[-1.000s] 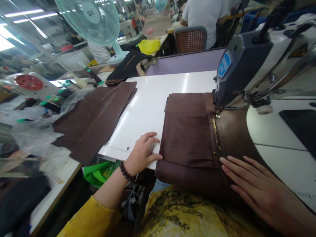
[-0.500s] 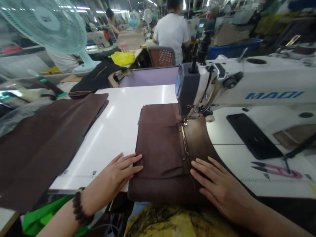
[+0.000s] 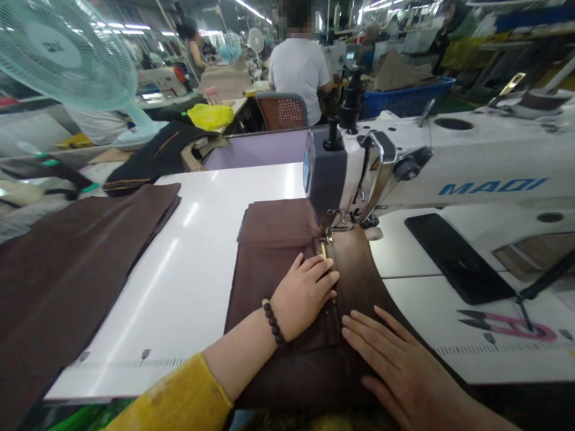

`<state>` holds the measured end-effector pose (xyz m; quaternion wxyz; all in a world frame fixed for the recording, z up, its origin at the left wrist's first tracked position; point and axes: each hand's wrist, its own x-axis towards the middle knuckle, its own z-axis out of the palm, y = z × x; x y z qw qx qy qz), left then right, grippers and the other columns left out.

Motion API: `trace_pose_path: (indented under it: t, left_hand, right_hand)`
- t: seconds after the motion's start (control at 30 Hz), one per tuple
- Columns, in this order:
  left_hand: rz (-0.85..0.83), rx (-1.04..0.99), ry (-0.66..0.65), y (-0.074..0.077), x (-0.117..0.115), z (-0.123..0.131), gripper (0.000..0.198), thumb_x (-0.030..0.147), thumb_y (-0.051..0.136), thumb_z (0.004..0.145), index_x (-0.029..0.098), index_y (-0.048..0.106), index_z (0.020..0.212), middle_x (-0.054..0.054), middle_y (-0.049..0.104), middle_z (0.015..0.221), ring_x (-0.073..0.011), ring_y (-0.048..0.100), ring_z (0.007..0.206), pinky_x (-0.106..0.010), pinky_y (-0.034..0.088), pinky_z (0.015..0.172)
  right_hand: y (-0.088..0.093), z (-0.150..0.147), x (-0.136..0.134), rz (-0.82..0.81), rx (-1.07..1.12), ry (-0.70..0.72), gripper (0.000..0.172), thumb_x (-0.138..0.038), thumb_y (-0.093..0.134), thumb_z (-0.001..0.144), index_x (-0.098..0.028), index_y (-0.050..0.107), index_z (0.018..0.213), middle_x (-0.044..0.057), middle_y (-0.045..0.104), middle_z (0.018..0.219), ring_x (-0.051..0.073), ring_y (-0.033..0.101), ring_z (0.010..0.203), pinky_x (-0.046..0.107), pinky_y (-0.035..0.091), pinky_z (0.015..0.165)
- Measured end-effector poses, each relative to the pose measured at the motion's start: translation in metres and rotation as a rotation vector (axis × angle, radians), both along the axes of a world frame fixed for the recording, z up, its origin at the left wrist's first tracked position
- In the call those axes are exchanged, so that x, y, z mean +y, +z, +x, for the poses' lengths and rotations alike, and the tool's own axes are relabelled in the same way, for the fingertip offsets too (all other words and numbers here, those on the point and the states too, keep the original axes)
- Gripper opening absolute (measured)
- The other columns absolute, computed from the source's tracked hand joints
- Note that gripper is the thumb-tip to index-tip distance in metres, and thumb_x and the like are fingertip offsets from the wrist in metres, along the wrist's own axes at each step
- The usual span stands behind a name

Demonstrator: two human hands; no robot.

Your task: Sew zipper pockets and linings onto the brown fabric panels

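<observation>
A person at a white table [image 3: 166, 269] works at a sewing machine, seen from above their own arms; directions are on a clock face laid over the view. A dark brown panel [image 3: 265, 263] with a brass-toothed zip [image 3: 324, 249] lies on the table at 6 o'clock, its far edge under the needle end of the white sewing machine [image 3: 449, 155], marked MAQI, at between 2 and 3 o'clock. The zip's top end sits just beside the needle area.

The left hand [image 3: 305, 290], near 6 o'clock, rests across the zip, its fingertips touching it; its grip is slack, pinching nothing. The wrist wears a beaded bracelet [image 3: 272, 322], and a yellow sleeve [image 3: 179, 395] comes in from 7 o'clock. The right hand [image 3: 390, 356], between 4 and 5 o'clock, lies flat on the panel, fingers extended, its grip loose.

More brown pieces [image 3: 85, 263] lie stacked between 8 and 9 o'clock. A black phone-like slab [image 3: 458, 257] lies near 3 o'clock, with pink-handled snips [image 3: 507, 324] towards 4. A pale green fan [image 3: 56, 48] stands at 10 o'clock. At 12, a co-worker in a white shirt [image 3: 297, 72] sits facing away.
</observation>
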<state>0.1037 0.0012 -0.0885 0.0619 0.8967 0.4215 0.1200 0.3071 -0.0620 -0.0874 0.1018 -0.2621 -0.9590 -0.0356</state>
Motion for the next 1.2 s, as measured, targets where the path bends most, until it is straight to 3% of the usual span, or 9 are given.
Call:
trace_pose_path:
  t: [0.13, 0.33, 0.73, 0.83, 1.03, 1.2]
  left_hand:
    - [0.002, -0.017, 0.011, -0.004, -0.004, 0.000, 0.025, 0.024, 0.047, 0.086, 0.020, 0.051, 0.111, -0.007, 0.050, 0.122, -0.0210, 0.039, 0.118, -0.050, 0.031, 0.098]
    - [0.008, -0.031, 0.003, -0.004, 0.000, -0.001, 0.026, 0.023, 0.046, 0.087, 0.018, 0.052, 0.111, -0.008, 0.051, 0.122, -0.0222, 0.039, 0.118, -0.051, 0.031, 0.099]
    - [-0.020, -0.003, -0.001, -0.004, 0.013, -0.003, 0.028, 0.024, 0.041, 0.089, 0.018, 0.049, 0.115, -0.007, 0.047, 0.126, -0.0223, 0.036, 0.121, -0.052, 0.027, 0.101]
    - [-0.035, 0.027, -0.015, 0.001, 0.001, -0.004, 0.030, 0.021, 0.039, 0.089, 0.017, 0.047, 0.118, -0.007, 0.043, 0.130, -0.0240, 0.031, 0.124, -0.053, 0.026, 0.101]
    - [-0.046, 0.077, -0.248, 0.006, -0.042, -0.016, 0.033, 0.020, 0.036, 0.090, 0.018, 0.044, 0.122, 0.000, 0.043, 0.130, -0.0186, 0.030, 0.125, -0.044, 0.024, 0.106]
    - [-0.027, 0.132, -0.279, 0.000, -0.048, -0.021, 0.039, 0.016, 0.035, 0.089, 0.015, 0.036, 0.128, 0.000, 0.035, 0.136, -0.0201, 0.021, 0.129, -0.047, 0.020, 0.106]
  right_hand:
    - [0.003, 0.003, 0.004, 0.004, 0.041, 0.010, 0.041, -0.015, 0.048, 0.075, -0.012, 0.052, 0.116, 0.008, 0.053, 0.120, 0.019, 0.046, 0.112, 0.036, 0.040, 0.093]
    - [0.003, -0.001, 0.005, 0.058, 0.177, -0.137, 0.028, -0.021, 0.044, 0.081, -0.022, 0.060, 0.104, 0.007, 0.061, 0.106, 0.019, 0.052, 0.104, 0.038, 0.041, 0.087]
    - [0.003, -0.004, 0.013, 0.015, 0.133, -0.153, 0.031, -0.017, 0.041, 0.082, -0.021, 0.059, 0.107, 0.007, 0.059, 0.110, 0.022, 0.050, 0.106, 0.043, 0.041, 0.086]
    - [0.003, -0.001, 0.013, -0.005, 0.115, -0.141, 0.033, -0.015, 0.042, 0.080, -0.021, 0.058, 0.109, 0.008, 0.057, 0.114, 0.022, 0.048, 0.110, 0.043, 0.040, 0.088]
    - [0.008, 0.008, 0.016, -0.020, -0.025, -0.038, 0.041, -0.017, 0.048, 0.075, -0.017, 0.053, 0.116, 0.012, 0.049, 0.124, 0.025, 0.042, 0.116, 0.044, 0.038, 0.091]
    - [0.007, 0.006, 0.017, 0.018, -0.017, -0.061, 0.039, -0.014, 0.045, 0.075, -0.019, 0.055, 0.113, 0.011, 0.051, 0.121, 0.024, 0.044, 0.114, 0.044, 0.042, 0.087]
